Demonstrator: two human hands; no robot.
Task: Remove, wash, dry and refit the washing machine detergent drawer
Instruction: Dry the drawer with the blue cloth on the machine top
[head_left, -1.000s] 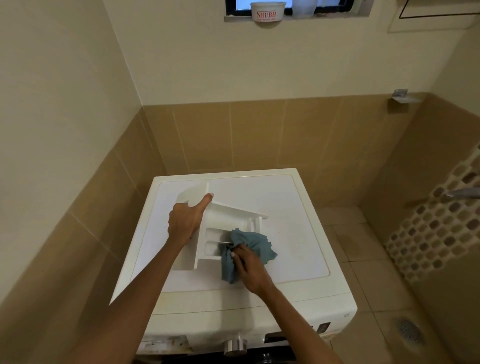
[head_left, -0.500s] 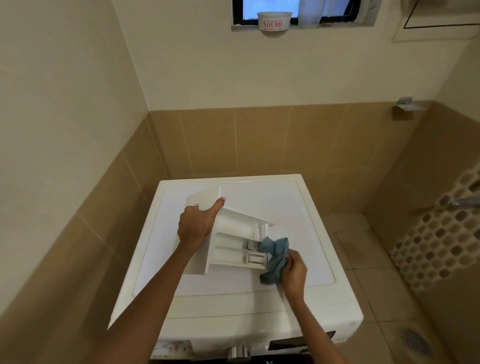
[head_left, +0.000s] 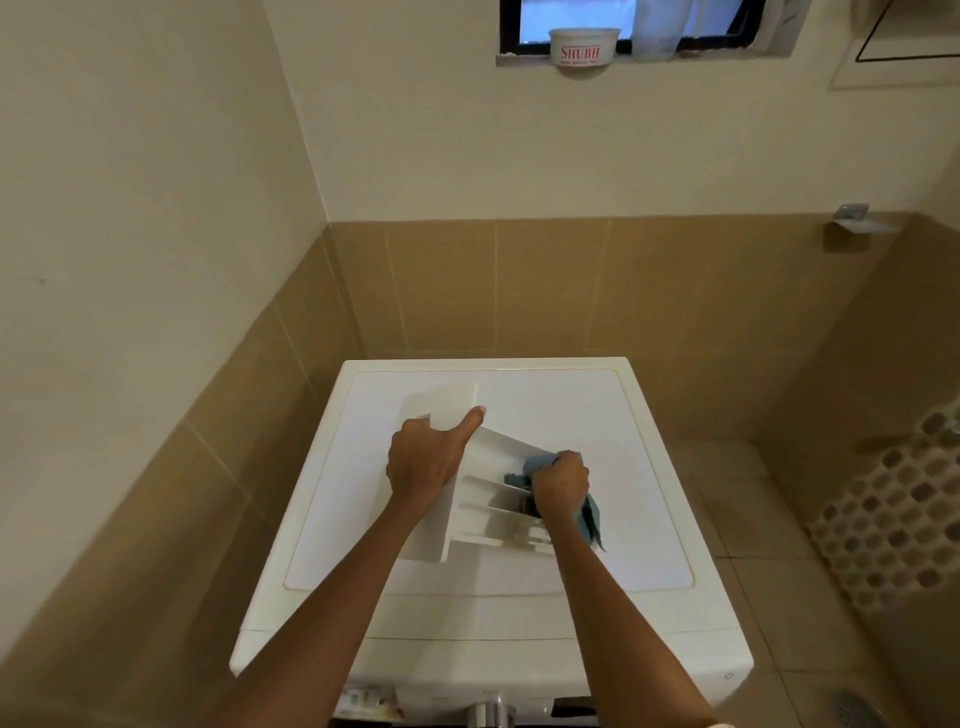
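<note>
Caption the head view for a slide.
Left hand steadies the detergent drawer atop the washing machine; right hand wipes with blue cloth.

A white plastic detergent drawer (head_left: 483, 491) is lying on the flat white top of a washing machine (head_left: 597, 519), with the left hand (head_left: 423, 460) gripping its front panel, thumb pointing up along it. The right hand (head_left: 561, 486) is clenching a crumpled blue-grey cloth (head_left: 589, 514) and pressing it into the drawer's rear compartments. A white tub with red lettering (head_left: 583, 47) is sitting on the window ledge (head_left: 675, 56) above.
</note>
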